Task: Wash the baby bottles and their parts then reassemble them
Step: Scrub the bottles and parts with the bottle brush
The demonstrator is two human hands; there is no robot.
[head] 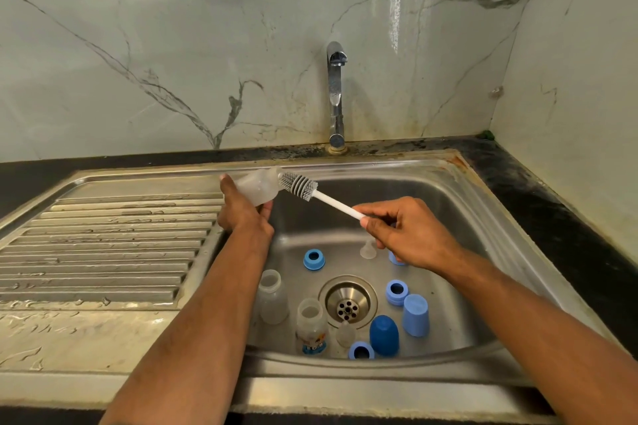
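Two bottles (272, 300) upright in sink basin (448, 217) near drain (348, 302), among blue collars (314, 259), caps (384, 335), clear nipples (368, 249). Third, frosted bottle (257, 188), gripped by left hand (241, 214) over basin's left edge, mouth toward right. Right hand (407, 233) pinching white handle of bottle brush (299, 184), bristle head just at mouth. Best done: line handle with bottle axis, push straight in, twist, reach base. Tap (335, 93) apparently dry. Hard to tell whether bristle tip already inside neck. One blue part half hidden behind right hand.

Blue ring (396, 258) — half behind right hand (411, 235)
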